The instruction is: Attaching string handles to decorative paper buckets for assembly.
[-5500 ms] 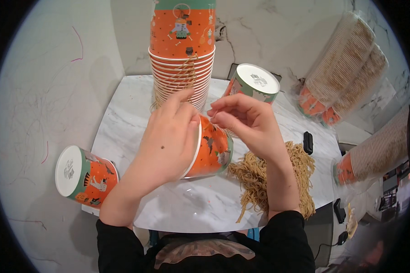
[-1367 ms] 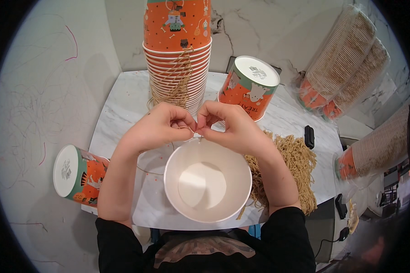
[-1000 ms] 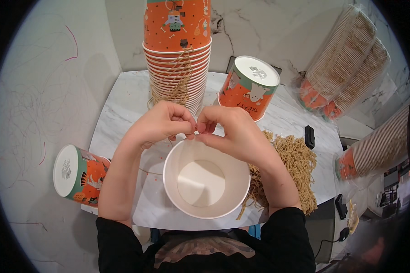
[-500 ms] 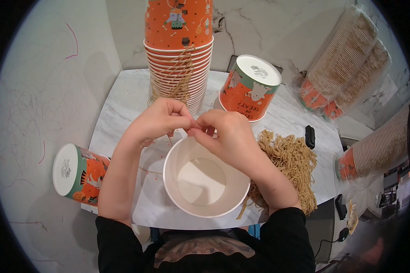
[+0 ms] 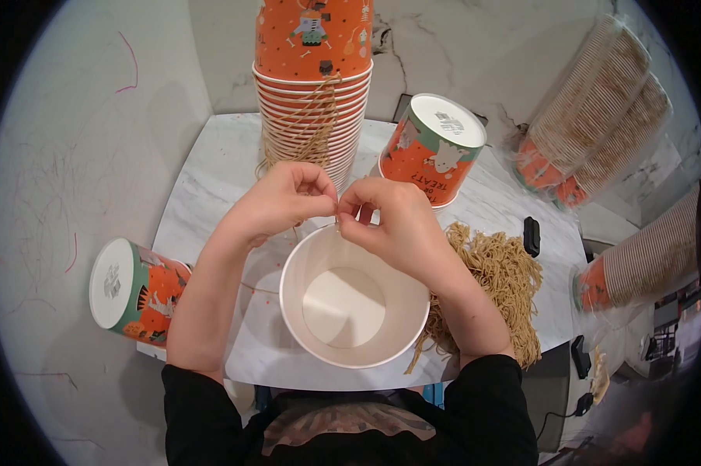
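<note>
A white-lined paper bucket [image 5: 350, 353] stands mouth up in front of me, nothing visible inside it. At its far rim, my left hand [image 5: 292, 200] and my right hand [image 5: 381, 221] meet fingertip to fingertip, both closed in a pinch. Between them is a thin tan string [image 5: 259, 290], part of which runs out over the table left of the bucket. The fingers cover most of the pinched part, so I cannot see whether it is knotted. To the right, a pile of tan strings [image 5: 494, 279] lies partly under my right forearm.
A tall stack of orange paper buckets [image 5: 312, 46], strings draped down its side, stands at the back. Upside-down buckets sit at the back right [image 5: 436, 155] and far left [image 5: 160, 299]. Bagged bucket stacks [image 5: 584, 109] lean beyond the table's right. A small black object [image 5: 531, 236] lies beside the string pile.
My fingertips have drawn slightly apart at the rim, with the right hand's pinch showing more clearly. The whole view has shifted a little; the bucket stays in place.
</note>
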`<state>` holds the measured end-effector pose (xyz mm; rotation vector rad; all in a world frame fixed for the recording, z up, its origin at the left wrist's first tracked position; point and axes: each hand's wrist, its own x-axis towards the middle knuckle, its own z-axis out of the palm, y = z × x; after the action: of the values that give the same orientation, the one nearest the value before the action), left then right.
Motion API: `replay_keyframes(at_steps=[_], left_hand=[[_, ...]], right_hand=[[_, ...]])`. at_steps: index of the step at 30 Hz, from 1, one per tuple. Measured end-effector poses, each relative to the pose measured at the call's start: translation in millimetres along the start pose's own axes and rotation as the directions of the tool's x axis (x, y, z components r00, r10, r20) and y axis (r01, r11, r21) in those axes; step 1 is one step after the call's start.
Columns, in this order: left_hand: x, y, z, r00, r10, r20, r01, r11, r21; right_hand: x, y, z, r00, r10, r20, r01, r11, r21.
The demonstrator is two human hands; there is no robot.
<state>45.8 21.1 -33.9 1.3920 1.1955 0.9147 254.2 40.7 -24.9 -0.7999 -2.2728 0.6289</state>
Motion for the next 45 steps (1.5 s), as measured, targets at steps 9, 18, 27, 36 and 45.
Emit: replay_keyframes(at_steps=[9, 18, 27, 36, 45], left_hand=[[2.3, -1.5, 3.9, 1.000, -0.019, -0.019, 0.019, 1.000, -0.005], [5.0, -3.0, 14.5, 0.986, 0.124, -0.107, -0.134, 0.986, -0.096], [13.1, -11.9, 18.7, 0.968, 0.227, -0.106, -0.241, 0.959, -0.150], [14.8, -15.7, 12.9, 0.968, 0.211, -0.132, -0.226, 0.968, -0.111], [12.3, -14.9, 6.9, 0.962, 0.199, -0.187, -0.215, 0.974, -0.073]], right_hand=[[2.3, 2.3, 0.5, 0.999, -0.018, 0.034, 0.017, 0.999, 0.028], [8.4, 14.0, -6.9, 0.997, 0.037, 0.064, -0.044, 0.991, 0.124], [16.0, 32.5, -11.0, 0.995, 0.063, 0.077, -0.082, 0.959, 0.272], [17.1, 33.9, -10.0, 0.993, 0.018, 0.114, -0.045, 0.970, 0.239], [21.9, 38.5, -0.5, 0.993, 0.095, 0.064, -0.109, 0.953, 0.281]])
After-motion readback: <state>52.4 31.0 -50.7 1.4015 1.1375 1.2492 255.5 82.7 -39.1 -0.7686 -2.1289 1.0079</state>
